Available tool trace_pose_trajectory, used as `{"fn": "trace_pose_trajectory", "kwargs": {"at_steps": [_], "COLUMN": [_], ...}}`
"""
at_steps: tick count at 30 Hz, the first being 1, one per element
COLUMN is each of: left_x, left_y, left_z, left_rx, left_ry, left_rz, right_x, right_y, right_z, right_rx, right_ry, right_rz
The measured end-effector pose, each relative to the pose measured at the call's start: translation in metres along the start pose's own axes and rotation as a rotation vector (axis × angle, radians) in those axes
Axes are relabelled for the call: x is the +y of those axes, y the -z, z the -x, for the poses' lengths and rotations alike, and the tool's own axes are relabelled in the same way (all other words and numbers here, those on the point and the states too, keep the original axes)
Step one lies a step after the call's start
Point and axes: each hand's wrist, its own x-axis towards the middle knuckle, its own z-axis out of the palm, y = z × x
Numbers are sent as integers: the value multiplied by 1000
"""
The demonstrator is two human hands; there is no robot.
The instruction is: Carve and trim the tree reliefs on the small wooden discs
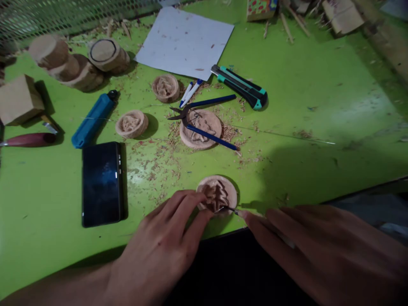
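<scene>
A round wooden disc (219, 191) with a carved relief lies at the near edge of the green table (302, 106). My left hand (165, 246) rests on the table with its fingertips pressed against the disc's left rim, holding it down. My right hand (318, 246) comes in from the right, fingers closed on a thin carving tool (227, 209) whose metal tip touches the disc's lower carved part. Most of the tool's handle is hidden inside the hand.
A black phone (102, 182) lies left of my left hand. Blue-handled pliers (204, 121) rest across another carved disc (200, 129). Two smaller carved discs (132, 123), a blue lighter (92, 121), utility knives (242, 87), a paper sheet (185, 42) and wood rounds (76, 63) lie beyond.
</scene>
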Motion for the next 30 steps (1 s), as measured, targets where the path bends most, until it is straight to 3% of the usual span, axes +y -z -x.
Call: {"fn": "trace_pose_trajectory", "kwargs": {"at_steps": [11,18,30], "left_x": [-1,-4,-25], "left_y": [-13,-7,3], "left_z": [3,-3,-14], "left_rx": [-1,70,-20], "left_ry": [22,-145,-396], "left_rz": [130,38,-96], "right_x": [2,0,2], "right_y": [6,6,7], "right_z": [-3,-2,-2], "right_rx": [16,-2,-14], "right_ry": [-30,-37,-24], "right_rz": [-95,-86,-108]}}
